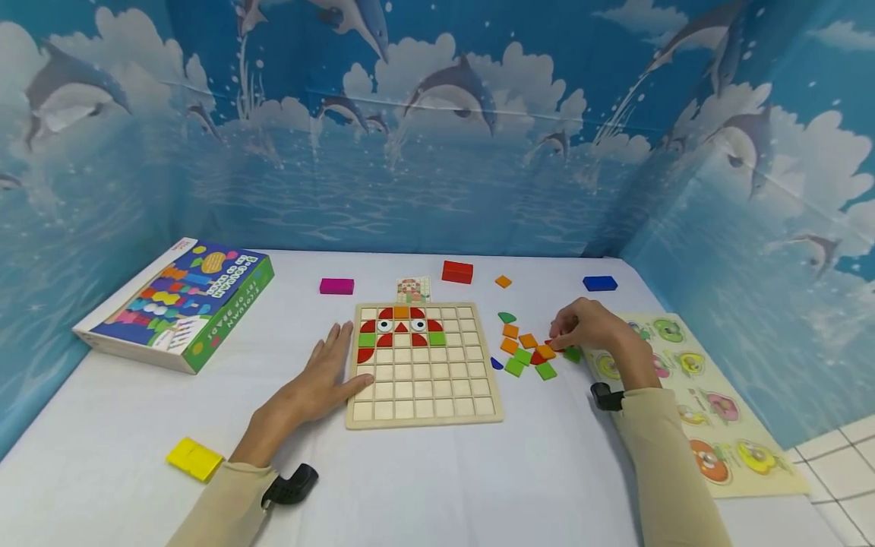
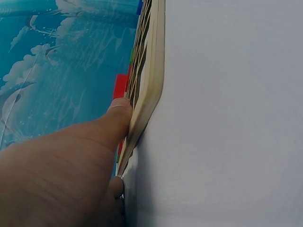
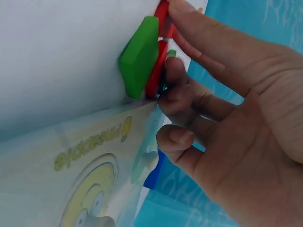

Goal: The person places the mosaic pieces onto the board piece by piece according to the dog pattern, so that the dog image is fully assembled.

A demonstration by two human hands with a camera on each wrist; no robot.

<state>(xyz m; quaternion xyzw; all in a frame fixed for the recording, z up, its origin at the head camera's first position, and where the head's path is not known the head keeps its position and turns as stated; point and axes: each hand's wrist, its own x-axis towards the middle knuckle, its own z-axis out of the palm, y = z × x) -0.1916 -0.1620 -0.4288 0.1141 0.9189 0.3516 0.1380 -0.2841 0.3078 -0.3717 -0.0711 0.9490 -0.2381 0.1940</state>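
Observation:
A square wooden grid board [image 1: 424,410] lies in the middle of the table, red, green and orange pieces and two eye pieces filling part of its upper left. My left hand [image 1: 321,380] rests along the board's left side with straight fingers, its thumb over the rim; the left wrist view shows that thumb [image 2: 118,111] against the edge. To the right of the board my right hand [image 1: 595,330] reaches into a scatter of loose tiles [image 1: 526,357]. Its thumb and forefinger pinch a red tile [image 3: 163,12], partly cut off by the frame. A green tile [image 3: 140,59] lies beside it.
A small picture card [image 1: 413,289] touches the board's far edge. Red [image 1: 457,272], magenta [image 1: 337,286], blue [image 1: 600,283] and yellow [image 1: 194,459] blocks lie around. A toy box [image 1: 178,304] stands far left; a fruit puzzle board [image 1: 718,425] lies right.

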